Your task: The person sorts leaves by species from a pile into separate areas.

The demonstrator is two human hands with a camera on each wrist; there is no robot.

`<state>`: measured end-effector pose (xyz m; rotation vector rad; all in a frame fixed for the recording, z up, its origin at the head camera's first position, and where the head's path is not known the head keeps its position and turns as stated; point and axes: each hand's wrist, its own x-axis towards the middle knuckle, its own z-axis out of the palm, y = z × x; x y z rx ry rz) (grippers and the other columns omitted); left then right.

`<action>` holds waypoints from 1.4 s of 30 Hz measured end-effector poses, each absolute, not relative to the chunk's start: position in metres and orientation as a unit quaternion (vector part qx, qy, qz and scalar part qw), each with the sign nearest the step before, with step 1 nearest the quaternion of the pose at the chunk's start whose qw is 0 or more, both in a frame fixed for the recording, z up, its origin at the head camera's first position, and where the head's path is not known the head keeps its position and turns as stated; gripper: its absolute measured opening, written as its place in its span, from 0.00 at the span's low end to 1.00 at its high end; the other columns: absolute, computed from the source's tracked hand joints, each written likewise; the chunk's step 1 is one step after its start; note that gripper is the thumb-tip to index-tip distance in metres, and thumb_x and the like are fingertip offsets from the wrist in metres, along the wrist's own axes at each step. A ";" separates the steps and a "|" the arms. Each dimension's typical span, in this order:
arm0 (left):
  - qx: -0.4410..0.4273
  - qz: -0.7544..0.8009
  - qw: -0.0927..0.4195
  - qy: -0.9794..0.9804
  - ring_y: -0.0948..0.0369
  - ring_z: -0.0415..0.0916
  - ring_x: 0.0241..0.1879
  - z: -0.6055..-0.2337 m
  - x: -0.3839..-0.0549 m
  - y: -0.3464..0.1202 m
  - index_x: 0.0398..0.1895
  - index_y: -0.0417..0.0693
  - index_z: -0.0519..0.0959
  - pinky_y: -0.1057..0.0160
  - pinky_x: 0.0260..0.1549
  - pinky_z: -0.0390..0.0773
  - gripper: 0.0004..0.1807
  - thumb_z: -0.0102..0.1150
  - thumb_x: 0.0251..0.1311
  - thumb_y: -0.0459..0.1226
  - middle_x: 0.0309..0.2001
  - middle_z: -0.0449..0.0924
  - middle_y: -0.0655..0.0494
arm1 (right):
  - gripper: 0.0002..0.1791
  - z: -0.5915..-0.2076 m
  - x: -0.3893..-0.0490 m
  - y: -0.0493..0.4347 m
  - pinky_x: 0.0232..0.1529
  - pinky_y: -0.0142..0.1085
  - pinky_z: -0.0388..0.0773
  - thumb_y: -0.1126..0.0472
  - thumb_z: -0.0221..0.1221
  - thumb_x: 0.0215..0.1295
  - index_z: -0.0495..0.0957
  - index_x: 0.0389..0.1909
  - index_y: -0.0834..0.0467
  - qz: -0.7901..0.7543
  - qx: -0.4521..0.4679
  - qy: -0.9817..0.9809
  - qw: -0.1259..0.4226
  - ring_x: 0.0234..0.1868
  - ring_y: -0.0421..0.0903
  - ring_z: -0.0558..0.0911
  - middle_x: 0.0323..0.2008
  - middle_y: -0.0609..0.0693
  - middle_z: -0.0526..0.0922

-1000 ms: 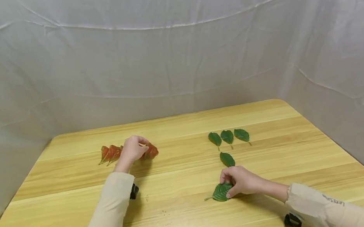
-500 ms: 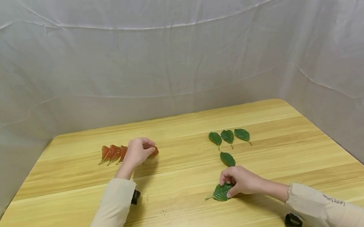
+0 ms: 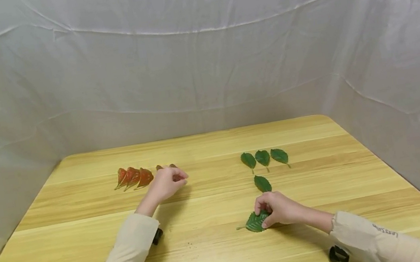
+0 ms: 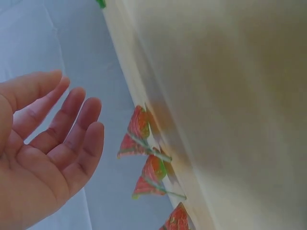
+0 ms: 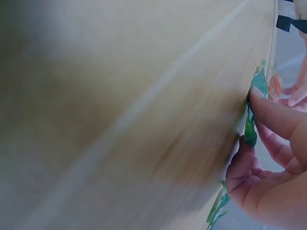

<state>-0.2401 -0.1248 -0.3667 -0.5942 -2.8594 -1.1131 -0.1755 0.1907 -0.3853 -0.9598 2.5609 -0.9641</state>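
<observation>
My left hand point(image 3: 164, 184) hovers over the table's left part with nothing in it; its fingers are loosely bent in the left wrist view. Partly behind it lie red leaves point(image 3: 160, 167), mostly hidden in the head view. To its left sit more red leaves point(image 3: 145, 177) in an overlapping row. In the left wrist view, a red leaf point(image 4: 138, 132) shows its green stem, apart from the fingers. My right hand point(image 3: 282, 208) pinches a green leaf point(image 3: 254, 222) between thumb and finger at the tabletop, its stem pointing left. Just beyond that hand rests another green leaf point(image 3: 262, 183).
Three green leaves point(image 3: 262, 158) lie in a row toward the back right of the wooden table point(image 3: 220, 256). Pale sheeting point(image 3: 200, 69) closes off the back and both sides. Small dark specks dot the wood near the middle.
The left hand has drawn off the red leaves, moving slightly right and toward me, and uncovered the third leaf of the left row. The right hand and its green leaf stay put.
</observation>
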 end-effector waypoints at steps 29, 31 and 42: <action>-0.315 -0.326 -0.133 -0.881 0.68 0.61 0.12 -0.366 -0.211 -0.108 0.33 0.39 0.83 0.70 0.13 0.65 0.08 0.65 0.46 0.30 0.36 0.81 0.50 | 0.13 -0.386 -0.176 0.192 0.26 0.29 0.67 0.71 0.67 0.43 0.74 0.29 0.60 -0.342 -0.312 0.875 0.144 0.24 0.37 0.65 0.23 0.45 0.72; -0.317 -0.324 -0.136 -0.881 0.68 0.60 0.12 -0.366 -0.210 -0.108 0.33 0.39 0.83 0.70 0.13 0.64 0.08 0.65 0.46 0.30 0.36 0.80 0.50 | 0.13 -0.385 -0.176 0.192 0.26 0.29 0.67 0.71 0.67 0.43 0.74 0.29 0.60 -0.343 -0.311 0.875 0.145 0.24 0.37 0.65 0.23 0.45 0.72; -0.306 -0.310 -0.041 -0.899 0.62 0.73 0.29 -0.370 -0.227 -0.121 0.37 0.36 0.81 0.66 0.29 0.74 0.11 0.63 0.47 0.29 0.35 0.80 0.48 | 0.13 -0.384 -0.176 0.192 0.26 0.29 0.68 0.72 0.66 0.43 0.74 0.29 0.60 -0.343 -0.314 0.873 0.144 0.24 0.37 0.67 0.24 0.45 0.73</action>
